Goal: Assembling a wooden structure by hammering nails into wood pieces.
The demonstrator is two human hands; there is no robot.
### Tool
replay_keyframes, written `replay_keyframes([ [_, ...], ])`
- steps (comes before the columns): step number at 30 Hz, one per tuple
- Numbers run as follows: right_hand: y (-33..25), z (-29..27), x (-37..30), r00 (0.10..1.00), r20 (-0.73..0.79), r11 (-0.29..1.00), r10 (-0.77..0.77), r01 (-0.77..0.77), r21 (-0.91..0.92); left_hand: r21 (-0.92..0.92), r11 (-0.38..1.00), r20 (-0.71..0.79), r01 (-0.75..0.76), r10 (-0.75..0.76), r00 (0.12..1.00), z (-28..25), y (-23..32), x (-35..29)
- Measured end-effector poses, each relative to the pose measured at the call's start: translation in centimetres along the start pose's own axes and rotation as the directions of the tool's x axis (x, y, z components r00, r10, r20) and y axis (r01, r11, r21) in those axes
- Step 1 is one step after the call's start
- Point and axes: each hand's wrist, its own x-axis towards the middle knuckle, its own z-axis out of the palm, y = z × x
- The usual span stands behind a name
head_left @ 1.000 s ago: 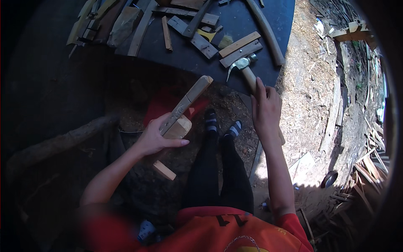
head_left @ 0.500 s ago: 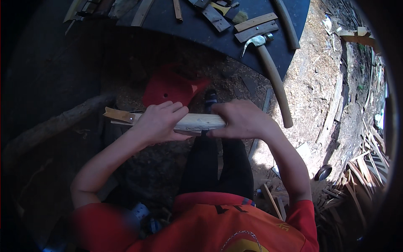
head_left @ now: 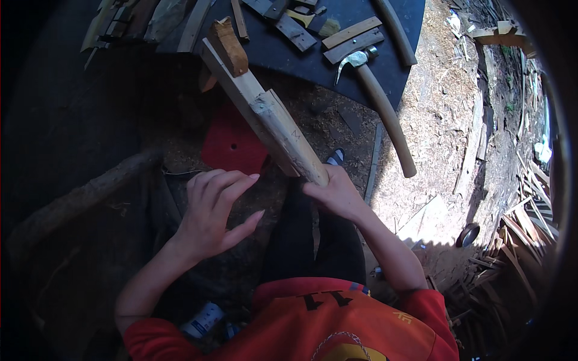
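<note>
While the right hand (head_left: 337, 192) wraps its fingers tight around the lower end of a long pale wooden piece (head_left: 271, 120), the left hand (head_left: 214, 210) hangs open just beside it, fingers spread and loosely curled, touching nothing; the piece is rough-hewn, squared along its upper length and more rounded and scraped near the grip, with a pale, dry grain and faint marks on its face; a short brown wooden block (head_left: 232, 45) sits across its far end, darker and chunkier than the shaft; the long axis runs on a slant, from the gripped end near the person's knees up and away to the left, so the far end points toward the dark round tabletop (head_left: 337, 66) and lies over its near edge; behind the piece lies a flat red sheet (head_left: 232, 144) with a small hole in it, on ground littered with sawdust and shavings; on the tabletop rest flat grey and tan wood offcuts (head_left: 352, 39), and a claw hammer with a metal head and long curved wooden handle (head_left: 385, 108) whose handle runs off the edge toward the sunlit dirt; to the right, a heap of splintered wood scraps (head_left: 518, 228) lies well apart from both hands.
</note>
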Motion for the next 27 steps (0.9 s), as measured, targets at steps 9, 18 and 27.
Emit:
replay_keyframes([
  [9, -2.4, 0.4, -2.5, 1.000, 0.007, 0.950, 0.020, -0.021, 0.313, -0.244, 0.953, 0.164, 0.180, -0.142, 0.976, 2.4, 0.0, -1.3],
  [18, -5.8, -3.3, -2.4, 0.954, -0.277, 0.954, -0.119, 0.188, 0.235, -0.349, 0.899, 0.176, 0.264, -0.214, 0.961, 2.8, 0.6, 1.8],
  [27, -6.0, -5.3, -3.3, 0.950, -0.267, 0.887, -0.159, 0.256, 0.384, -0.492, 0.836, 0.062, 0.244, -0.246, 0.967, 2.2, 1.4, 7.6],
])
